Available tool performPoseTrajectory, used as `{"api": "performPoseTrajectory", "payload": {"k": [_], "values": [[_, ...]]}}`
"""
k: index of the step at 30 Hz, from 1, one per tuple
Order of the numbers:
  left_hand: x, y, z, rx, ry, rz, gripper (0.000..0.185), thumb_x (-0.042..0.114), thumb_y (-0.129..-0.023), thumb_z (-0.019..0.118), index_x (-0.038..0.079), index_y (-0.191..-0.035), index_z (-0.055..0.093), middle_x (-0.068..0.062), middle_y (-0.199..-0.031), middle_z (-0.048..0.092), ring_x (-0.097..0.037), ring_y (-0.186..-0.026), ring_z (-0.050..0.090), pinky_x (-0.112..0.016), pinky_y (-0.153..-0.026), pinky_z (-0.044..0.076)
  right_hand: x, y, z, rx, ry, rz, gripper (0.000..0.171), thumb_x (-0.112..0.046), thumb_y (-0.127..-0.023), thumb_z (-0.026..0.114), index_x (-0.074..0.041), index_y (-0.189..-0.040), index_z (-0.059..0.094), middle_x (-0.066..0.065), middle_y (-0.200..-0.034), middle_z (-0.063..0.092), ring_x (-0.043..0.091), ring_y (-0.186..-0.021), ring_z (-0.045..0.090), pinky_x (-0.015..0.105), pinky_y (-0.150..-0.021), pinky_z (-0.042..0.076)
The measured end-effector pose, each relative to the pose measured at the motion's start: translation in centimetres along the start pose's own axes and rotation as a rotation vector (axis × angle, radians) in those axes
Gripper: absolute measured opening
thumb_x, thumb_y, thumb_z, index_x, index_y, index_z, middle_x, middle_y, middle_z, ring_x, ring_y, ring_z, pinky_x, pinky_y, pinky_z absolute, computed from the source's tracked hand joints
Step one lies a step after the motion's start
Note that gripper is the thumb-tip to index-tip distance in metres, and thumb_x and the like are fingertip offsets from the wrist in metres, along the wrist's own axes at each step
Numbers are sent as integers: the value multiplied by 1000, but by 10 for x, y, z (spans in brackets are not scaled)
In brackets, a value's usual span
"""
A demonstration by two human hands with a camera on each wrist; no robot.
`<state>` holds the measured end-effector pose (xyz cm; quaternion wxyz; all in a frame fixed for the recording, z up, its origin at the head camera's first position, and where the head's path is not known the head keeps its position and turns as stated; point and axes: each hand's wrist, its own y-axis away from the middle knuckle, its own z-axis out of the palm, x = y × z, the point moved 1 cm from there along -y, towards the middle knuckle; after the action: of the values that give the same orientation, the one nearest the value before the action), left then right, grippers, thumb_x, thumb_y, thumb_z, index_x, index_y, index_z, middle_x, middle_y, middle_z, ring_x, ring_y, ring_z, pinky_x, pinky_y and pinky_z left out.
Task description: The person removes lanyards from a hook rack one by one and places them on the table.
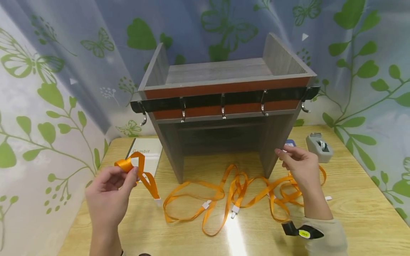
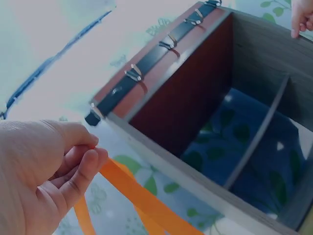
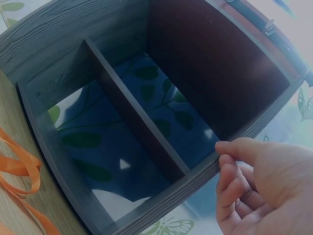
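The left hand (image 1: 109, 192), at the lower left of the head view, pinches an orange lanyard (image 1: 141, 174) between thumb and fingers (image 2: 85, 169); the strap loops above the knuckles and its tail hangs down to a small white end tag just above the tabletop (image 1: 352, 213). The right hand (image 1: 302, 167), right of centre, has its fingertips (image 3: 230, 149) on the front edge of the right side panel of the grey wooden shelf unit (image 1: 224, 106). Its fingers are bent, but whether they pinch the panel or only touch it I cannot tell.

More orange lanyards (image 1: 237, 195) lie in a loose tangle on the tabletop in front of the unit, between the two hands. A black rail of metal hooks (image 1: 222, 103) runs across the unit's front, above the open compartment.

By its look the lanyard is a thin, limp ribbon: very light, soft and somewhat slick, so it will droop and twist. A pinch near the top of its loop, spreading it open, seems the surest hold. The shelf unit looks stiff and fairly heavy.

A white booklet (image 1: 147, 153) lies at the left beside the unit, and a grey tape dispenser (image 1: 318, 145) at the right.
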<state>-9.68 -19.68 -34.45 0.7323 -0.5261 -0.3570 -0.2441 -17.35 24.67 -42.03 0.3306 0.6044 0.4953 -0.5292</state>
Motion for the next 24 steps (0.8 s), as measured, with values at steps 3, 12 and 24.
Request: {"api": "performPoseTrajectory", "payload": {"k": [3, 12, 24], "values": [[-8, 7, -7, 3, -37, -33, 16, -30, -73, 64, -16, -77, 57, -1, -78, 72, -7, -63, 69, -19, -59, 60, -1, 0, 0, -5, 8, 0, 22, -19, -89, 76, -6, -108, 75, -19, -75, 70, 3, -58, 56, 13, -52, 50], [-34, 29, -27, -115, -448, -142, 16, -20, -75, 73, -7, -84, 70, -2, -77, 68, -1, -64, 64, -14, -63, 59, -1, 0, -1, -5, 6, -8, 25, -18, -90, 75, -3, -109, 74, -18, -75, 70, 4, -57, 56, 15, -51, 50], [-70, 55, -50, -256, -621, -296, 17, -14, -76, 77, 1, -81, 69, -5, -77, 65, -3, -66, 61, -13, -65, 59, -2, 2, 0, 8, -4, -15, 22, -16, -90, 75, -3, -107, 75, -19, -73, 69, 4, -56, 55, 15, -51, 50]]}}
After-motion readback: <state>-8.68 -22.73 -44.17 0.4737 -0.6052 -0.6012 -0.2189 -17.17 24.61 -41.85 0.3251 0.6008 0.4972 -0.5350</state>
